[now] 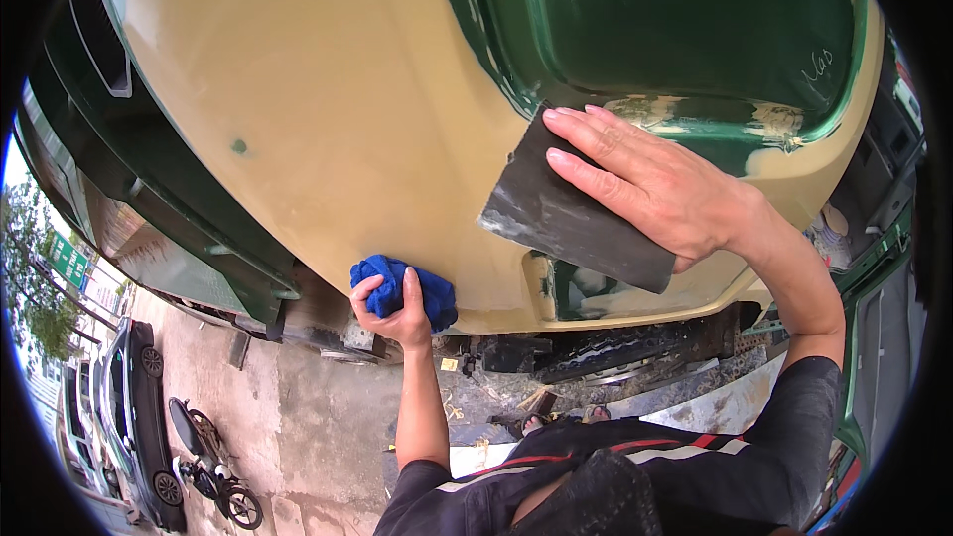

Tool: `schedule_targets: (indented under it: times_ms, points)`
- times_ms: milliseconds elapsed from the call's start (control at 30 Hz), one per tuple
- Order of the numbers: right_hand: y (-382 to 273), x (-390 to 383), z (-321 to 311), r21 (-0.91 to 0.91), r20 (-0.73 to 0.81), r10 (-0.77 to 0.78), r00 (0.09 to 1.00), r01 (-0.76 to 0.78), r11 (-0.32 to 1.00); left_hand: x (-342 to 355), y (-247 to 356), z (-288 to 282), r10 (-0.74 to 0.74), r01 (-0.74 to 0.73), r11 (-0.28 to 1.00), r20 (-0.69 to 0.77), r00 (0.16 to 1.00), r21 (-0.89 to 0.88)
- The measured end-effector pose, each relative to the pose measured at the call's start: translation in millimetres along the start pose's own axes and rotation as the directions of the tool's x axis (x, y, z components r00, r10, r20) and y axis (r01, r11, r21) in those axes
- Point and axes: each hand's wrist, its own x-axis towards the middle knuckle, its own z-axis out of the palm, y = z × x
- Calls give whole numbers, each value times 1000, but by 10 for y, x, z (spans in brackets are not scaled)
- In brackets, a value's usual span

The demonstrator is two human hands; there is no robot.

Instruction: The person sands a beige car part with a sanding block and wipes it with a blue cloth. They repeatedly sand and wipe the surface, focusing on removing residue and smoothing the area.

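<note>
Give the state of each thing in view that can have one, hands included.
Blue fabric cloth: bunched up
Bare left hand: curled around the cloth
Dark grey rectangular sanding sheet: spread out, pale smears on it
Bare right hand: laid across the sheet, fingers extended
Curved tan-and-green vehicle panel: patchily coated
Black motorcycle: riderless

Your right hand (660,194) is covering part of the dark sheet (576,223), while the upper edge is cropping the painted panel (417,129).
</note>
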Motion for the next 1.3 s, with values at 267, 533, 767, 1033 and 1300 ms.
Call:
schedule_targets:
  times_ms: [267,533,767,1033,1300]
  points:
    - [-13,-6,-18,-19,22,18,1000,-17,1000,7,68,-44,31,-32,999,21,999,35]
    - [-311,-405,208,-217,-101,217,971,-234,948,-7,133,-144,-232,239,967,80,969,-93]
    - [-656,-537,707,-346,-483,572,663,-745,571,-308,433,-49,-463,540,787,293,837,-300]
    - [-936,-205,719,-3,-611,627,483,-794,608,-443,579,36,-584,661,652,311,750,-370]
    - [-655,104,940,189,-866,491,94,-847,496,-408,601,-78,-596,680,634,329,733,-367]
